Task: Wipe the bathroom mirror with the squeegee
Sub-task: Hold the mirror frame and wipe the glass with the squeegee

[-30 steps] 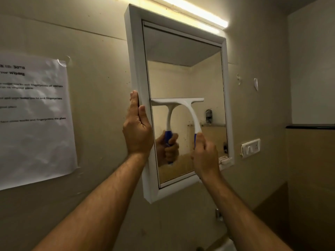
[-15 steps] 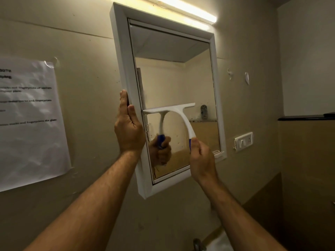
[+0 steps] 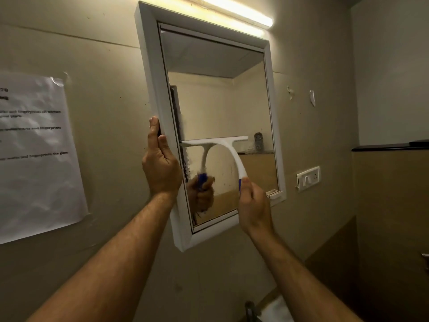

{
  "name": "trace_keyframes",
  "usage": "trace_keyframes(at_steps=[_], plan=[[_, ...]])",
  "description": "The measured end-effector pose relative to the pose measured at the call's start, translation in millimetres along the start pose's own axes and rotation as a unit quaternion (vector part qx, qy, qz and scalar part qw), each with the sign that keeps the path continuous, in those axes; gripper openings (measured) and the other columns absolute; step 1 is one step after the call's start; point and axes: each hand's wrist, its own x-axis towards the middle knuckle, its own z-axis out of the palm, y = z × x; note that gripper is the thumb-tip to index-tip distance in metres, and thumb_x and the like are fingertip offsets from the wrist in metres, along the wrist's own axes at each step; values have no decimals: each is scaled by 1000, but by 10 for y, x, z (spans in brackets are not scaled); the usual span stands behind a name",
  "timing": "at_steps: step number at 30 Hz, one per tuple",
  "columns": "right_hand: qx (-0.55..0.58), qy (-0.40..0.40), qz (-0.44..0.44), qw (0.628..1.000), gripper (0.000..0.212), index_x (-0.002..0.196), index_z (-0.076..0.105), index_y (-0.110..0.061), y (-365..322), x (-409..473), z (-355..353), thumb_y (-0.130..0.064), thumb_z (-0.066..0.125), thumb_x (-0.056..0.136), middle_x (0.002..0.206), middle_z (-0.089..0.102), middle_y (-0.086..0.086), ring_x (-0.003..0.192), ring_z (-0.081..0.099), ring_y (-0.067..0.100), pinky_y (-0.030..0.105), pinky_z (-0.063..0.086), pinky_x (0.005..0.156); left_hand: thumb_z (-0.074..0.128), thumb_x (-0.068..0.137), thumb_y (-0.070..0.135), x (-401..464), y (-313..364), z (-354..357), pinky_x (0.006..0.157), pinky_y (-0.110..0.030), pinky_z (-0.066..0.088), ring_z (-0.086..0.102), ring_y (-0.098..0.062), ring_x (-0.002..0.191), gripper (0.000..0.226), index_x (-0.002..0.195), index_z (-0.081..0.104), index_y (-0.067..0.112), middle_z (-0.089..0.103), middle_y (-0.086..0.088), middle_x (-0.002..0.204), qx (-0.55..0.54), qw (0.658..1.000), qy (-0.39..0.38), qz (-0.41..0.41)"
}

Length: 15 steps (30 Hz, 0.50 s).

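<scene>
A white-framed bathroom mirror [image 3: 148, 73] hangs on the beige wall. My left hand [image 3: 160, 168] grips the frame's left edge about halfway down. A white squeegee [image 3: 228, 149] with a blue grip has its blade pressed flat on the glass, level, in the lower half. My right hand [image 3: 254, 204] is closed around the blue handle below the blade. The glass below the blade looks smeared near the left edge. The squeegee and hand are reflected in the glass.
A tube light [image 3: 234, 11] glows above the mirror. A printed paper sheet [image 3: 34, 154] is taped to the wall at left. A switch plate [image 3: 308, 178] sits right of the mirror, with a dark ledge [image 3: 390, 147] beyond. A tap [image 3: 251, 310] shows at the bottom.
The squeegee blade has slid down the glass from about mid-height into the lower half, my right hand with it. My left hand has stayed on the frame.
</scene>
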Motion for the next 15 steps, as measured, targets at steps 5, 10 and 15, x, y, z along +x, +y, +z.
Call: trace_keyframes(at_steps=[5,10,15], plan=[[22,-3,12,1000,43,79,55,-25,371,-265,21,-57,29,94,57,51,-7,49,48,5,19,40,43,32,106,24,-5,-9,3,94,-49,54,57,-36,121,44,150,33,20,45,-2,149,-11,1000,1,5],[28,5,30,999,43,76,54,-26,631,-572,-31,-58,30,93,52,46,-8,44,41,4,24,35,41,33,106,22,-9,-2,16,100,-17,48,53,-6,124,44,149,36,16,44,-1,150,6,1000,18,17],[13,7,13,1000,45,76,55,-25,70,-123,6,-54,28,97,60,50,-4,52,47,8,27,40,46,32,106,23,3,0,-8,93,-43,55,61,-32,116,44,150,33,18,44,-1,150,0,1000,-1,9]])
